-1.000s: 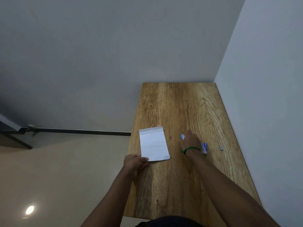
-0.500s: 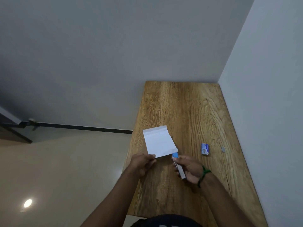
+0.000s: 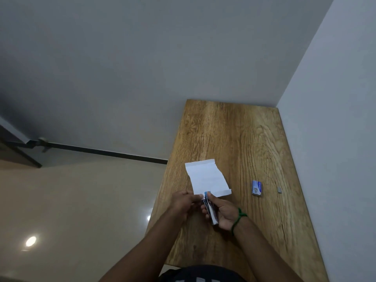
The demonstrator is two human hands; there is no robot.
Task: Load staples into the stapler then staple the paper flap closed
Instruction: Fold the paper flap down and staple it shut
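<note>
Two steps seemingly remain; right hand (image 3: 224,213) fingers clamp the stapler (image 3: 212,214); left hand (image 3: 182,202) fingers' grip unclear; staple strip (image 3: 280,189) lies mid-right, unloaded; paper (image 3: 207,178) unstapled.

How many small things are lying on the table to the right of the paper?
2. A blue staple box lies right of the paper; a small grey piece, perhaps a staple strip, lies further right, near the table edge. None seems hidden.

Table (image 3: 234,139): wood, open visible grain, low sheen. Paper (image 3: 205,176), frame centre: white, matt, smooth; stapler (image 3: 211,210) below it: bare grey metal with a blue plastic tip. Floor (image 3: 81,200), lower left: beige, glossy, mirroring light spots.
</note>
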